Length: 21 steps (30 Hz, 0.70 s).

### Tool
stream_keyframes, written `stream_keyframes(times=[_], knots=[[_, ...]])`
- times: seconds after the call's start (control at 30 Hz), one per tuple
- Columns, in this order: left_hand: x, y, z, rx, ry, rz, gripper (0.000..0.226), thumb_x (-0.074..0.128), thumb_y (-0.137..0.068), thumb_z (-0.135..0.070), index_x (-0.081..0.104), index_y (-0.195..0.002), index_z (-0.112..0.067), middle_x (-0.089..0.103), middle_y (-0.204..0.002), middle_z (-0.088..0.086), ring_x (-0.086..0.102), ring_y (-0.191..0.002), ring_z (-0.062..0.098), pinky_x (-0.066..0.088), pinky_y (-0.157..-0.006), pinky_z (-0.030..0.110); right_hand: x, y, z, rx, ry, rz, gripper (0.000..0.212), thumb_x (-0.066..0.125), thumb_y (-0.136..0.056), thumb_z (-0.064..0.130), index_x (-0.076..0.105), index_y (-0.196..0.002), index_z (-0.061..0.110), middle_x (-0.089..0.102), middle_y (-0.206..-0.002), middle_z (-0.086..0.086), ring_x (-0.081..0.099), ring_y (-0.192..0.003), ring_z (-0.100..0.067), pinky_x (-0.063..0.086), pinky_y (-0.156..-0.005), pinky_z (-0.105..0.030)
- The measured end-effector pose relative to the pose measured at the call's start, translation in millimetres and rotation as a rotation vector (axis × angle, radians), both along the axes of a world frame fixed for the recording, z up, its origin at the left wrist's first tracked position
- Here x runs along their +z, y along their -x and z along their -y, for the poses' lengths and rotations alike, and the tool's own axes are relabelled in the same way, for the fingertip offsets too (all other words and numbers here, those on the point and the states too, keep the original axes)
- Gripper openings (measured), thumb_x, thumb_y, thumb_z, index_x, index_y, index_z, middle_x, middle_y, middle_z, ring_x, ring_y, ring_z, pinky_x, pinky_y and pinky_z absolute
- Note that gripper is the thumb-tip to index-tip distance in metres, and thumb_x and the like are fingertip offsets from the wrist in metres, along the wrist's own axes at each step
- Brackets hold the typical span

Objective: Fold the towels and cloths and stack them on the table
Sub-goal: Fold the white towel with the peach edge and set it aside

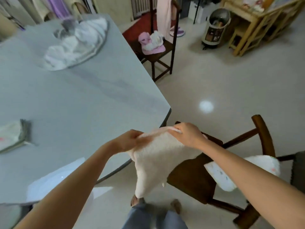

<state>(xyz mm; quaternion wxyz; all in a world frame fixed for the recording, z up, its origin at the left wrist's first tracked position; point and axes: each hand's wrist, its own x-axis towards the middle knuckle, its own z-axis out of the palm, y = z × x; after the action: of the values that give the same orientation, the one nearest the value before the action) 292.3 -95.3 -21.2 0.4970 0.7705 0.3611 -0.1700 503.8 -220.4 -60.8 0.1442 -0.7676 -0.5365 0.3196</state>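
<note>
Head view first, and it is the only view we have: we hold a white towel (158,156) up in the air just off the near right corner of the surface (79,100), above the floor and beside a dark wooden chair (194,177). Our left hand (130,140) and right hand (188,134) each pinch its top edge, both grips closed on the cloth, hands close together, so the towel hangs bunched and tapering to a point.

To fold it well, we judge we should slide the hands apart along the edge until it hangs flat, then lay it onto the surface before folding.

On the near left of the surface lies a folded cloth (13,134), likely the place to stack. A crumpled pile of cloths (76,45) waits at the far side, and another spotted towel (244,171) rests on the chair.
</note>
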Motion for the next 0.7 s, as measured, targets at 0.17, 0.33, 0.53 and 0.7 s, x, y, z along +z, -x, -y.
stream_keyframes(times=[0.17, 0.33, 0.53, 0.7], knots=[[35, 77, -38, 0.047, -0.215, 0.018, 0.038, 0.051, -0.096, -0.04, 0.051, -0.062, -0.023, 0.044, -0.052, -0.016, 0.04, -0.049, 0.001, 0.032, -0.051, 0.014, 50, 56, -58, 0.167, -0.069, 0.137, 0.047, 0.045, -0.097, 0.044, 0.036, -0.06, 0.017, 0.04, -0.056, 0.0, 0.038, -0.05, -0.015, 0.026, -0.051, -0.031], [56, 162, -68, 0.073, -0.289, -0.098, 0.036, 0.054, -0.093, -0.044, 0.056, -0.068, -0.019, 0.048, -0.063, -0.009, 0.042, -0.06, 0.01, 0.034, -0.06, 0.024, 85, 104, -114, 0.345, -0.003, 0.226, 0.049, 0.046, -0.093, 0.053, 0.039, -0.059, 0.017, 0.041, -0.055, 0.001, 0.038, -0.05, -0.016, 0.027, -0.052, -0.03], [58, 256, -79, -0.04, -0.093, -0.349, 0.037, 0.054, -0.091, -0.052, 0.07, -0.101, -0.021, 0.065, -0.093, -0.01, 0.059, -0.085, 0.01, 0.043, -0.078, 0.024, 109, 212, -164, 0.729, 0.455, 0.247, 0.046, 0.056, -0.09, 0.046, 0.032, -0.06, 0.02, 0.029, -0.057, 0.005, 0.024, -0.048, -0.013, 0.019, -0.051, -0.028], [38, 300, -107, 0.187, -0.346, -0.232, 0.028, 0.054, -0.095, -0.035, 0.065, -0.093, -0.009, 0.062, -0.087, 0.003, 0.055, -0.081, 0.021, 0.04, -0.068, 0.03, 91, 251, -200, 0.63, 0.351, 0.349, 0.036, 0.051, -0.091, 0.036, 0.037, -0.061, 0.021, 0.044, -0.067, -0.001, 0.041, -0.058, -0.018, 0.024, -0.051, -0.03]])
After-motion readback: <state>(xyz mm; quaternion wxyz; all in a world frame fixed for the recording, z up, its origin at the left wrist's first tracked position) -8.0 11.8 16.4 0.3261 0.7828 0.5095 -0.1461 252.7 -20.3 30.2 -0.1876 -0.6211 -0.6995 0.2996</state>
